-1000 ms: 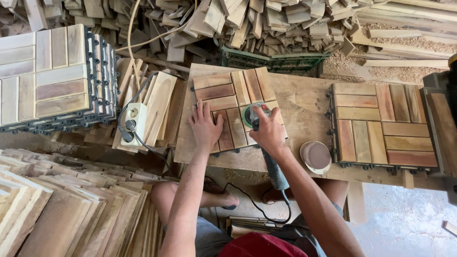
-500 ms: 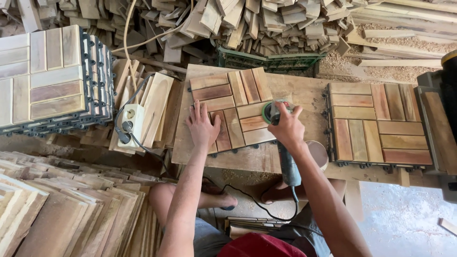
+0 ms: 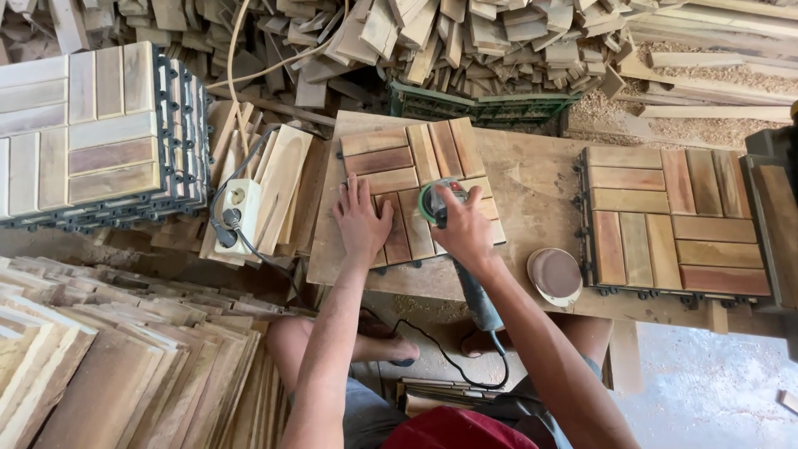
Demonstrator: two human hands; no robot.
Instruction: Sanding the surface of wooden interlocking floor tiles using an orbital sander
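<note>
Two hands | left hand [image 3: 362, 223] flat on wooden tile [image 3: 399, 166] | right hand [image 3: 465, 229] gripping sander [image 3: 435, 199]

Slatted tile [image 3: 399, 179]: bare matt wood on black plastic grid. Worktop [image 3: 532, 179]: raw, dusty wood. Sander [image 3: 478, 295]: matt grey plastic body.

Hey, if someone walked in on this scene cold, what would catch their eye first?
Probably the right hand gripping a green-headed sander on a wooden slat tile at the middle of the workbench, with the left hand pressed flat on the tile beside it. Next, the heap of offcuts behind and the stacked tiles at left.
</note>
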